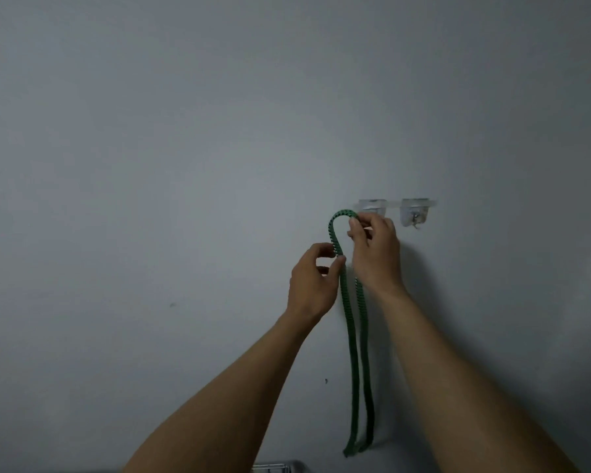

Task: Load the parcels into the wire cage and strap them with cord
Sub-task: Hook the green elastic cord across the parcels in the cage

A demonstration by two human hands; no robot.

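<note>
A green cord point(352, 339) with black and white flecks hangs doubled against the grey wall, its loop arching at the top and both strands dropping toward the bottom of the head view. My right hand point(374, 249) pinches the loop's top just under a clear wall hook point(372, 205). My left hand point(313, 281) pinches the left strand a little lower, between thumb and fingers. At the bottom edge a bit of metal wire, maybe the cage point(277, 467), shows. No parcels are in view.
A second clear adhesive hook point(415, 215) with a metal prong sits on the wall just right of the first. The grey wall point(151, 165) fills the view, with small marks low on the left.
</note>
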